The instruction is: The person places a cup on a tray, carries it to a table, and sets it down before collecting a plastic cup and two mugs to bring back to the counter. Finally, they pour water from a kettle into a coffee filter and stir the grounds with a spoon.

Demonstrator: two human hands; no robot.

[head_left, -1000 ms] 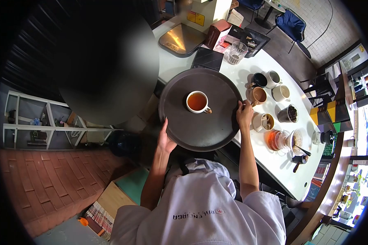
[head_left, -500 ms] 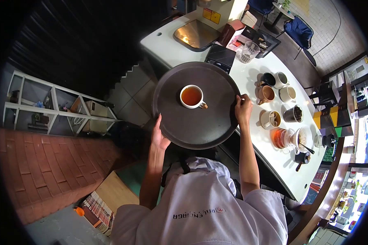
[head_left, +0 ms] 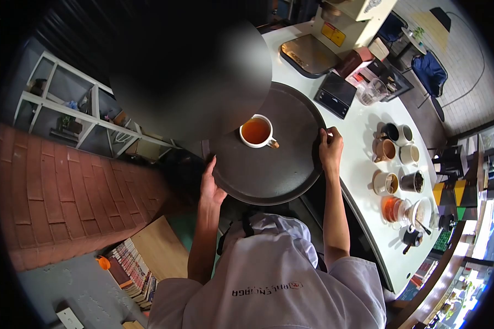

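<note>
A round dark tray (head_left: 280, 170) is held level in front of my body. On it stands a white cup (head_left: 256, 131) of amber drink, its handle pointing right. My left hand (head_left: 210, 183) grips the tray's lower left rim, thumb up along the edge. At the right rim, my right hand (head_left: 330, 151) is wrapped round the edge, fingers partly under the tray. A dark blurred shape (head_left: 203, 82) covers the tray's upper left part and comes close to the cup; what it is cannot be made out.
Right of the tray is a white counter (head_left: 362, 203) with several cups (head_left: 385, 149), a glass server (head_left: 392, 209) of amber drink, a black scale (head_left: 335, 95) and a machine (head_left: 340, 27). White shelving (head_left: 88, 109) and a brick wall (head_left: 77, 197) stand left.
The blurred dark shape has come in at the upper left, over the tray. The counter and its cups have shifted right and down in view. Both hands still hold the tray.
</note>
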